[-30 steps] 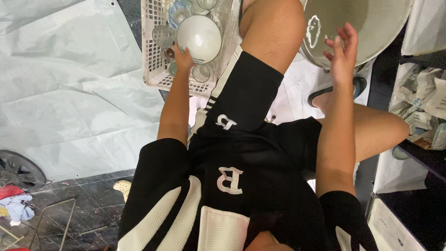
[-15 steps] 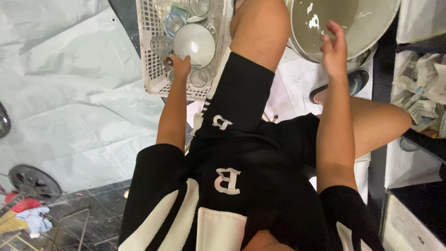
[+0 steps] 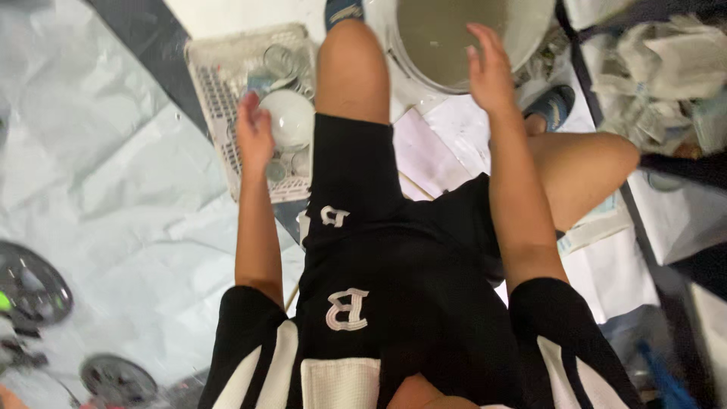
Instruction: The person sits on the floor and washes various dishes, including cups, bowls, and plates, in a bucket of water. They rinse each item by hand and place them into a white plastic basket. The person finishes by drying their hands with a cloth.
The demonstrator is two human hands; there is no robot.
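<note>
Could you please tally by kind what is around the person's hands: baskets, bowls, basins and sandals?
White plastic basket: 1
White bowl in the basket, by the left hand: 1
Large basin of murky water, below the right hand: 1
Blue sandals: 2
Total: 5
The clear glasses in the basket are too blurred to count.

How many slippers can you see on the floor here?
2. One blue slipper sits at the top edge, beyond the left knee, partly cut off. The other blue slipper lies right of the big basin, near the right hand. Others may be hidden.
</note>
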